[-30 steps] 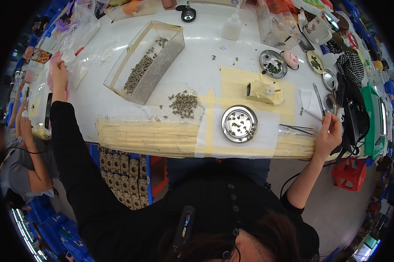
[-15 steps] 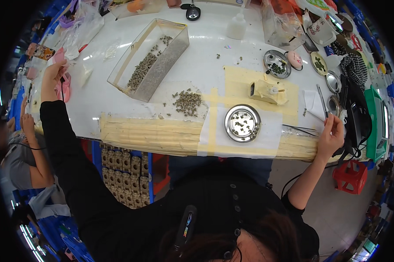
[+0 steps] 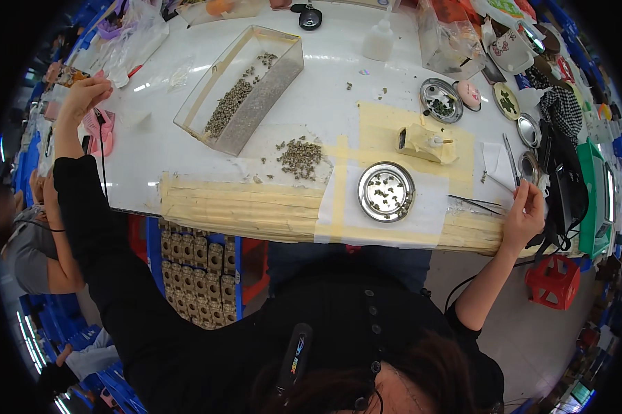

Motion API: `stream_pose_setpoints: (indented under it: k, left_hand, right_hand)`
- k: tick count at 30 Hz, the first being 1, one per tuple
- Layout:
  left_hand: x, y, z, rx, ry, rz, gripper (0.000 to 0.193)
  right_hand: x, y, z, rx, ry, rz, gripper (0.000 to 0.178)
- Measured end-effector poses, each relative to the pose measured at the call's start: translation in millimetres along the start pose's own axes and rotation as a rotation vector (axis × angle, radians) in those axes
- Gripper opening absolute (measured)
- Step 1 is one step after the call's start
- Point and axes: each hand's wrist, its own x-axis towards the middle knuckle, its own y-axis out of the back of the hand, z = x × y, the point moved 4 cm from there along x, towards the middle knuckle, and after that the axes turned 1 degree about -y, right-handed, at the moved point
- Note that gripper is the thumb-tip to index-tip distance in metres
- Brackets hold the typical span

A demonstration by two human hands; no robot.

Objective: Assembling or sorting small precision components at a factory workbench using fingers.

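At the far left of the table my left hand (image 3: 85, 95) is raised, its fingers closed on a small pink thing whose kind I cannot make out. Just below it lies a pink object (image 3: 105, 130) with a black cable (image 3: 104, 162) running down from it. By the right edge, my right hand (image 3: 527, 212) has its fingertips pinched together. They are beside the lower end of the tweezers (image 3: 510, 157); whether they grip it cannot be told. Between the hands, a round metal dish (image 3: 381, 210) holds small dark pieces. To its left lies a pile of small greyish parts (image 3: 301, 159).
A clear long box (image 3: 259, 109) holds more small parts. Behind the dish sits a tape-covered block (image 3: 421, 143). A second metal dish (image 3: 440, 100), a squeeze bottle (image 3: 378, 41) and a green tray (image 3: 592, 228) stand farther out. A red stool (image 3: 556, 281) is below right.
My left hand has moved slightly up and left with the pink thing. More of the black cable below it shows. My right hand stays nearly still, and the view has shifted a little.
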Motion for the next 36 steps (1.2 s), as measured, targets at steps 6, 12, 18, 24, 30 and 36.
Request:
stream_pose_setpoints:
  k: [6, 12, 18, 24, 30, 36]
  left_hand:
    - [0, -6, 0, 0.071, 0.034, -0.063, 0.022]
    - [0, -4, 8, 0.060, 0.008, 0.083, 0.030]
    - [-17, -8, 39, 0.319, -0.071, 0.195, 0.043]
    - [-23, -9, 31, 0.219, -0.410, 0.202, 0.039]
    - [-45, -26, 13, 0.033, -0.484, 0.218, 0.042]
    - [-65, -39, -12, -0.261, -0.526, 0.427, 0.039]
  right_hand:
    - [0, -2, -5, 0.040, 0.010, 0.031, 0.014]
    - [0, -1, -2, 0.034, 0.000, 0.031, 0.014]
    - [0, -1, -2, 0.049, 0.007, 0.030, 0.014]
    - [0, -1, -1, 0.040, 0.006, 0.023, 0.013]
    - [0, 0, -3, 0.034, -0.002, 0.015, 0.013]
    - [1, -1, -9, 0.029, -0.009, 0.014, 0.015]
